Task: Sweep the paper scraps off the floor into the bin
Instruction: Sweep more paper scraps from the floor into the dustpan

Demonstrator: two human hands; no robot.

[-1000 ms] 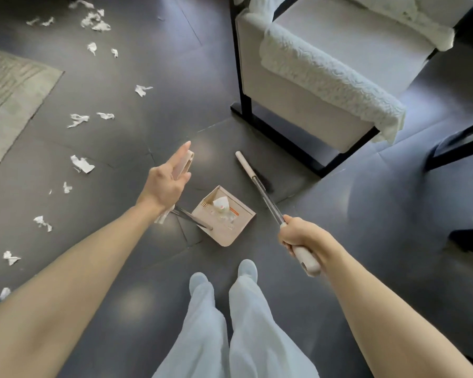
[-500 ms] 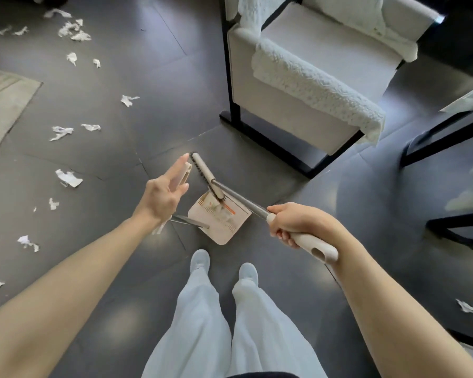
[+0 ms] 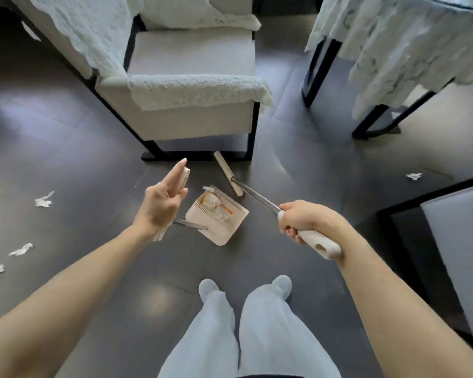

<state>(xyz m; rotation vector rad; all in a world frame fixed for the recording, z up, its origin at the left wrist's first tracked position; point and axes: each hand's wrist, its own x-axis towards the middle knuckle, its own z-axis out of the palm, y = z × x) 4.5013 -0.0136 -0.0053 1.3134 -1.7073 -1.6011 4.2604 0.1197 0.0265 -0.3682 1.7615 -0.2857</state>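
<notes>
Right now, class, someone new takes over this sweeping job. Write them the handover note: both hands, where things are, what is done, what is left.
Hands: the left hand holds the dustpan by its upright handle; the right hand grips the broom handle.
Things: the dustpan sits on the floor ahead of the feet. The broom head is down just beyond it, by the armchair base.
Done: a few paper scraps lie in the dustpan.
Left: loose scraps on the floor to the left, and a lone scrap to the right. No separate bin is in view.
</notes>
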